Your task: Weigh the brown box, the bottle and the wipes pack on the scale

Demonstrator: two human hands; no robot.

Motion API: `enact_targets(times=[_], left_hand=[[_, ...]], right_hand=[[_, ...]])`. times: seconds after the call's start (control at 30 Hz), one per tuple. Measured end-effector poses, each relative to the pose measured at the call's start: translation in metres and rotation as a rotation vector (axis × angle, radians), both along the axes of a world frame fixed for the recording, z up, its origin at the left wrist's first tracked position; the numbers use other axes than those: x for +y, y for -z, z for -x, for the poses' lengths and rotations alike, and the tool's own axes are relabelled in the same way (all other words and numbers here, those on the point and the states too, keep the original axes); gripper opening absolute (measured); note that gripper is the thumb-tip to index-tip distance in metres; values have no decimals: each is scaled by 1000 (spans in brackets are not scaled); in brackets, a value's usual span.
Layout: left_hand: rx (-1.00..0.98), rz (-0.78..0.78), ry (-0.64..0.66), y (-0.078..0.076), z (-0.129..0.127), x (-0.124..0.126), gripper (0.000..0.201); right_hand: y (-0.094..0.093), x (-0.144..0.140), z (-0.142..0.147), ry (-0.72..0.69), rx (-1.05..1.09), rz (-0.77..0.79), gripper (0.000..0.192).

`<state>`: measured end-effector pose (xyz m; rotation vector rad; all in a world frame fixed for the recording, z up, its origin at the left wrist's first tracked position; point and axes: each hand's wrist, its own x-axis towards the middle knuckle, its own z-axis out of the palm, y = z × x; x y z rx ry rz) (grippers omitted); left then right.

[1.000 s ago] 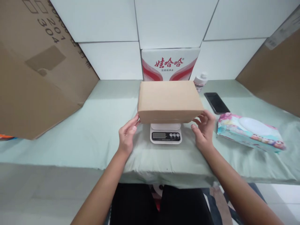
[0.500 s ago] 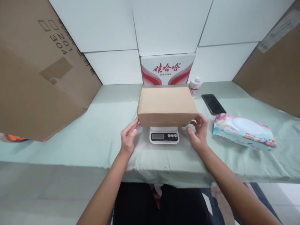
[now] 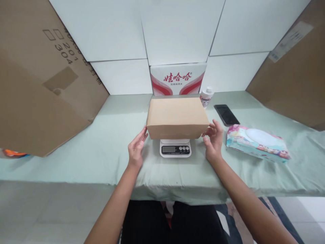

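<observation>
A closed brown cardboard box (image 3: 177,113) rests on a white kitchen scale (image 3: 175,155), covering its platform. The scale's front panel with a grey display and several buttons shows below the box; no digits can be made out. At the box's left front corner, my left hand (image 3: 136,149) has its fingers extended, the tips touching or very close to the side. My right hand (image 3: 213,141) is beside the right front corner, fingers apart and slightly curled, with a small gap to the box. Neither hand grips anything.
Behind the box stand a red-and-white carton (image 3: 177,79) and a white bottle (image 3: 206,97). To the right lie a phone (image 3: 226,115) and a wipes pack (image 3: 257,142). Large cardboard boxes flank the green cloth-covered table (image 3: 106,149). White panels rise behind.
My right hand has drawn slightly away from the box's right side. My left hand stays by the left corner, and the box remains on the scale. The view has shifted a little.
</observation>
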<state>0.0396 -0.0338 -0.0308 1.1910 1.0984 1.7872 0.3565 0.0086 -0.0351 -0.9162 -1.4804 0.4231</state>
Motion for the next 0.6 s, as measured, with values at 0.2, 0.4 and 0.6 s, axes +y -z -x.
enact_targets(times=[0.2, 0.4, 0.6], left_hand=[[-16, 52, 81, 2, -2, -4, 52], [-60, 15, 81, -51, 17, 20, 42], [-122, 37, -5, -50, 29, 120, 36]], right_hand=[[-5, -2, -1, -32, -104, 39, 77], [-65, 12, 2, -186, -182, 159, 93], [-71, 97, 39, -270, -134, 310, 107]])
